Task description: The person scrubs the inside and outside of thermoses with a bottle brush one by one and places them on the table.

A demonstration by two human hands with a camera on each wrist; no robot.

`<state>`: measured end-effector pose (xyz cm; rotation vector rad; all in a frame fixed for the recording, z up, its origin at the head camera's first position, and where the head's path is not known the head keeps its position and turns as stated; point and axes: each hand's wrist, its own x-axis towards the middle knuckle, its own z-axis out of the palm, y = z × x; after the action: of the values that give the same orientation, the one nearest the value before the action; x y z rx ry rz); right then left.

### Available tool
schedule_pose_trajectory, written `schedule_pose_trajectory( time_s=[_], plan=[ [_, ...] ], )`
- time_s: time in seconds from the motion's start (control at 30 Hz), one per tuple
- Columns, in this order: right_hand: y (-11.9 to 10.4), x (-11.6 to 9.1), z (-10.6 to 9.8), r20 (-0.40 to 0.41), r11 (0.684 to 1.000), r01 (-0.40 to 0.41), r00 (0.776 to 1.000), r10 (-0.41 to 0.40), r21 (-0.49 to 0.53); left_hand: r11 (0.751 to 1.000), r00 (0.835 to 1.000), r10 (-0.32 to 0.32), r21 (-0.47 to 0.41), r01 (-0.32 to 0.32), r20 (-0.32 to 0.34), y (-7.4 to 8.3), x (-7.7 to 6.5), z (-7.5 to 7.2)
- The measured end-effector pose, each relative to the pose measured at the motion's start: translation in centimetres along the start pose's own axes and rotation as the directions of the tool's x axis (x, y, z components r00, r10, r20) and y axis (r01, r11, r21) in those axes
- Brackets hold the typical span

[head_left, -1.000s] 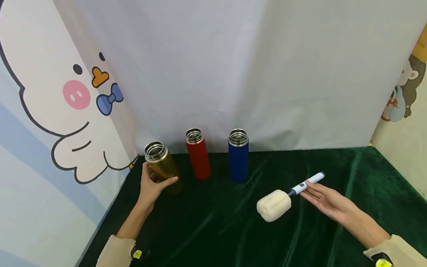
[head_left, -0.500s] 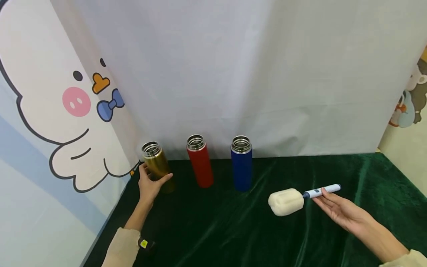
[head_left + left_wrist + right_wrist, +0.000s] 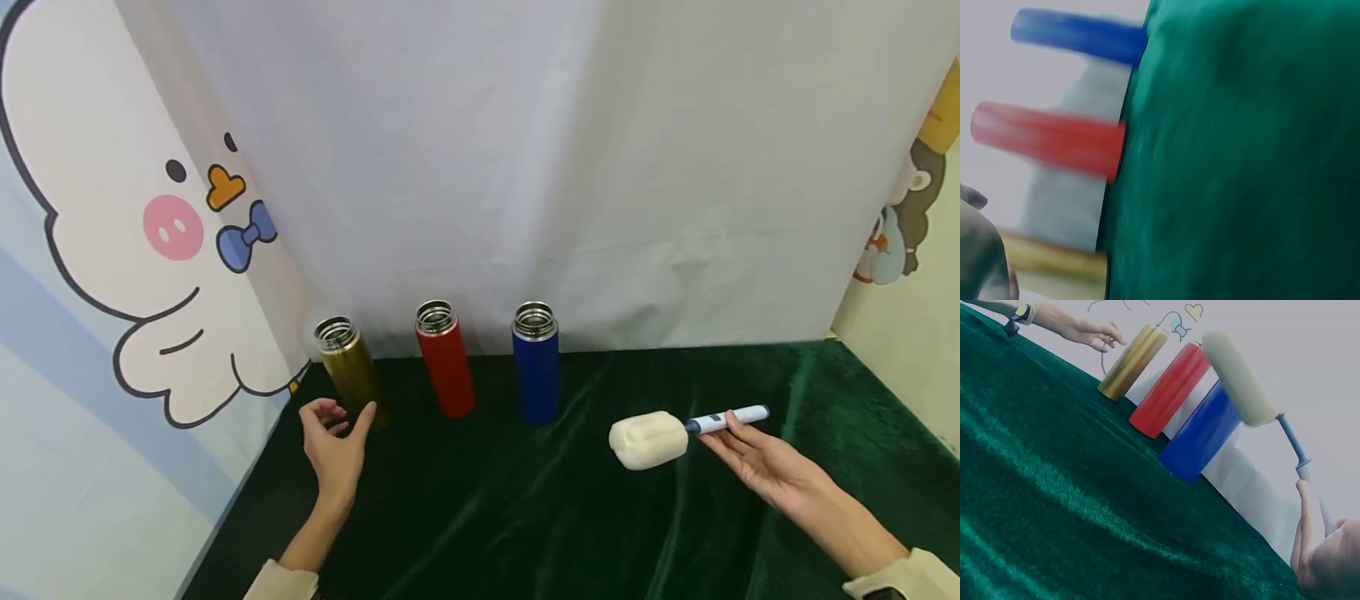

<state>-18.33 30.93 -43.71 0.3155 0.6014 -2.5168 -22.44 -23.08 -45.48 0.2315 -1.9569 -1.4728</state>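
Note:
My left hand is just in front of the gold bottle, thumb and fingers spread apart with nothing between them. The bottle stands upright and lidless at the left end of a row. In the right wrist view, a small gap shows between that hand and the gold bottle. At the right, my right hand pinches the white-and-blue handle of a sponge bottle brush. Its cream sponge head points left, held above the cloth. The right wrist view shows the brush head overlapping the blue bottle.
A red bottle and a blue bottle, both upright and lidless, stand right of the gold one. Dark green velvet cloth covers the table. A white curtain hangs behind the row, and a wall with cartoon figures borders the left.
My left hand has let go of the gold bottle and drawn back toward me; the bottle has settled farther back at the left. The brush has swung right and turned closer to level.

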Motion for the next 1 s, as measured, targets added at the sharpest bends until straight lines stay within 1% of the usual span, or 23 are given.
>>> schedule_pose_trajectory(
  time_s=[0.03,0.07,0.1,0.17,0.2,0.23,0.3,0.37,0.5,0.57,0.63,0.7,0.77,0.83,0.93,1.0],
  plan=[
    [0.0,0.0,-0.1,-0.003,1.000,-0.001,1.000,0.001,-0.003,1.000,0.999,0.015,-0.018,-0.014,0.044,0.3,-0.6,0.2],
    [0.0,-0.1,-0.1,-0.003,1.000,-0.001,1.000,0.001,-0.007,0.999,0.995,0.028,-0.034,-0.025,0.101,0.5,-1.0,0.6],
    [0.1,-0.1,-0.2,-0.004,1.000,-0.003,1.000,0.003,-0.007,0.998,0.986,0.042,-0.051,-0.034,0.162,0.7,-1.3,1.1],
    [0.1,-0.3,-0.3,-0.004,1.000,-0.006,1.000,0.006,-0.001,0.996,0.960,0.079,-0.070,-0.063,0.267,0.9,-1.4,2.3],
    [0.1,-0.3,-0.4,-0.009,1.000,-0.008,1.000,0.008,0.008,0.993,0.948,0.104,-0.077,-0.085,0.301,0.8,-1.3,3.0],
    [0.1,-0.4,-0.4,-0.014,1.000,-0.012,1.000,0.012,0.020,0.991,0.939,0.126,-0.083,-0.105,0.321,0.8,-1.1,3.7],
    [0.2,-0.5,-0.5,-0.025,0.999,-0.018,1.000,0.020,0.050,0.987,0.927,0.154,-0.091,-0.130,0.341,0.6,-0.7,5.1],
    [0.3,-0.6,-0.6,-0.038,0.997,-0.024,0.999,0.027,0.076,0.986,0.920,0.166,-0.076,-0.148,0.356,0.2,-0.2,6.3],
    [1.0,-0.7,-0.7,-0.041,0.994,-0.040,0.998,0.045,0.105,0.990,0.901,0.133,-0.021,-0.137,0.413,-0.5,0.3,8.0],
    [1.3,-0.7,-0.8,-0.040,0.993,-0.045,0.998,0.050,0.109,0.992,0.896,0.120,-0.015,-0.126,0.427,-0.6,0.5,8.6],
    [1.6,-0.8,-0.9,-0.048,0.993,-0.041,0.998,0.046,0.108,0.993,0.895,0.108,-0.013,-0.114,0.432,-0.3,0.8,9.0],
    [1.8,-0.8,-0.9,-0.059,0.994,-0.037,0.997,0.044,0.106,0.994,0.899,0.103,-0.024,-0.102,0.426,0.1,1.1,9.3],
    [1.8,-0.9,-0.9,-0.070,0.995,-0.031,0.997,0.038,0.097,0.994,0.900,0.104,-0.018,-0.107,0.422,0.5,1.5,9.6],
    [1.8,-1.0,-0.8,-0.063,0.996,-0.030,0.997,0.036,0.090,0.994,0.900,0.104,-0.011,-0.109,0.424,0.9,1.8,9.8],
    [1.5,-1.1,-0.7,-0.039,0.996,-0.034,0.999,0.037,0.081,0.993,0.899,0.107,-0.007,-0.115,0.425,1.4,2.0,9.7],
    [1.3,-1.2,-0.6,-0.019,0.996,-0.036,0.999,0.037,0.079,0.992,0.899,0.119,-0.017,-0.123,0.422,1.9,1.7,9.3]
  ],
)
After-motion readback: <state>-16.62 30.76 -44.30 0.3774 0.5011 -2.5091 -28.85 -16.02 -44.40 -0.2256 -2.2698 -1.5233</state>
